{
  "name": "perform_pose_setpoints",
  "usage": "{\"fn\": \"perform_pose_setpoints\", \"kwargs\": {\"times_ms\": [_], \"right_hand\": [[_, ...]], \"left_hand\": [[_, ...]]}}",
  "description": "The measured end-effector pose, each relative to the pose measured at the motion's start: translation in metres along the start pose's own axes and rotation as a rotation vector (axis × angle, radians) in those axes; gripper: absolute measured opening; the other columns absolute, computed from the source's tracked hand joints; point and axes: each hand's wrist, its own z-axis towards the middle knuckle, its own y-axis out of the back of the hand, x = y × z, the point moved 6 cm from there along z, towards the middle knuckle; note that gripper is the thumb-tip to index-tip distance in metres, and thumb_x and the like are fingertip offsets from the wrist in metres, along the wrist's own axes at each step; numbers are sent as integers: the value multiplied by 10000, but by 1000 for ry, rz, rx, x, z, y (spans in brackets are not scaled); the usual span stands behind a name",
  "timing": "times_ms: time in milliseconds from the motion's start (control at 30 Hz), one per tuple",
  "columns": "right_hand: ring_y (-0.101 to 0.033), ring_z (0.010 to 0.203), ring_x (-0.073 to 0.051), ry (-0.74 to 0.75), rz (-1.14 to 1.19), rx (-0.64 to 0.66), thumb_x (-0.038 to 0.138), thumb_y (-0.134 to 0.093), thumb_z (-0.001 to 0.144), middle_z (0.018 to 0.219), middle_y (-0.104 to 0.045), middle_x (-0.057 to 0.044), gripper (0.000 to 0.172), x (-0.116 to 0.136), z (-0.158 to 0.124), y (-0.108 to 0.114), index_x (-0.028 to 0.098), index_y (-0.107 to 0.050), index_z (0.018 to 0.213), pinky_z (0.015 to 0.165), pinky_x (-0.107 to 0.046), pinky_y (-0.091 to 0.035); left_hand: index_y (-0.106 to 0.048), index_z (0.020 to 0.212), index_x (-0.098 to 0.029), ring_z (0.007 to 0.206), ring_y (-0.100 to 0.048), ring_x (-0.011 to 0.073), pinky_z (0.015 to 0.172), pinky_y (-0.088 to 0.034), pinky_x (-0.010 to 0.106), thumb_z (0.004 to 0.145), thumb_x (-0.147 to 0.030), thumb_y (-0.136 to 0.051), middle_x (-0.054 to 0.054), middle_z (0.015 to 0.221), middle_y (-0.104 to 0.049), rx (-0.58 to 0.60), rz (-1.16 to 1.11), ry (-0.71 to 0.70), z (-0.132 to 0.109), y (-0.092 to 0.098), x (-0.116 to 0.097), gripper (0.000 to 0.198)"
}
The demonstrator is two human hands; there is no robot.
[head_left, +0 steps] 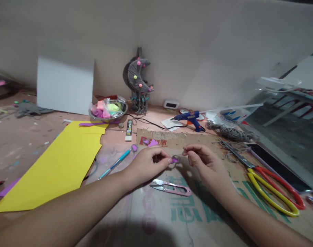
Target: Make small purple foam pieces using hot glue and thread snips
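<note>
My left hand (152,163) is closed in a pinch on a small purple heart piece edged with grey cord (175,159). Just right of it hovers my right hand (204,161), fingers loosely curled and thumb apart from the fingertips, with nothing visible between them. Two similar purple pieces, one a heart (134,148) and one smaller (146,141), lie beyond the left hand beside a purple scalloped cutout (153,142). Pink thread snips (172,188) rest on the cardboard (156,212) below both hands.
Yellow paper (48,168) and a blue pen (115,164) lie left. Large scissors (269,188), a phone (277,166) and grey cord (231,131) are right. Behind stand a blue glue gun (191,118), a metal bowl (108,119) of clay and a grey moon ornament (138,75).
</note>
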Motion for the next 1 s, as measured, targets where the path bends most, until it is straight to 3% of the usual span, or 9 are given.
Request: {"fn": "perform_pose_setpoints", "kwargs": {"times_ms": [133,233,300,367,433,500,633,767,1000], "right_hand": [[-519,619,-108,-17,78,186,369,-548,815,1034,-617,-63,342,-1,-3,-14,224,-510,1122,596,-280,-462],[-514,644,-117,-10,56,246,338,-571,796,1033,-611,-65,418,-3,-5,-18,229,-468,1186,613,-290,-457],[-521,658,-127,22,6,174,333,-562,806,928,-612,-43,306,-2,-5,-12,221,-510,1086,615,-284,-448],[-525,674,-135,108,-71,13,331,-552,820,810,-584,-16,138,4,-5,2,216,-536,894,623,-273,-430],[-528,683,-140,211,-159,-98,321,-535,838,732,-552,-4,146,14,-8,12,210,-518,744,640,-268,-416],[-535,652,-137,248,-234,-54,312,-486,868,675,-552,-1,223,20,-9,11,204,-533,679,636,-263,-411],[-569,613,-135,173,-302,170,313,-450,881,640,-612,-5,290,17,-8,-8,193,-616,675,598,-246,-425],[-610,705,-151,118,-270,163,326,-549,820,749,-668,-15,175,13,-5,-15,196,-655,770,659,-247,-455],[-585,626,-148,19,-228,187,368,-532,823,667,-646,-13,240,8,-7,-17,186,-644,713,585,-251,-448]], "left_hand": [[-640,734,-164,699,-564,123,638,-421,221,795,-290,-541,7,739,-646,1,-9,-6,0,0,-1,171],[-642,744,-164,695,-559,120,641,-421,219,790,-272,-543,7,751,-649,-3,3,8,1,1,-1,154],[-643,743,-166,703,-561,125,642,-421,221,785,-266,-543,6,748,-648,-4,17,15,1,2,-2,148],[-644,742,-170,713,-564,129,643,-423,221,784,-270,-540,5,745,-648,0,17,15,0,2,-2,150],[-645,742,-171,707,-563,126,635,-420,217,784,-276,-540,2,746,-649,3,9,11,0,1,-2,154],[-647,748,-170,686,-555,119,620,-413,213,785,-276,-535,-1,739,-646,1,6,11,0,1,-1,159],[-639,739,-168,686,-553,117,624,-409,218,784,-263,-528,0,732,-638,0,7,-14,0,-1,2,153],[-636,735,-170,714,-561,121,647,-419,222,776,-250,-532,2,746,-638,0,23,-46,0,-3,3,137],[-639,734,-169,679,-548,115,622,-416,221,773,-260,-539,0,727,-626,6,48,-81,-1,-3,0,140]]}}
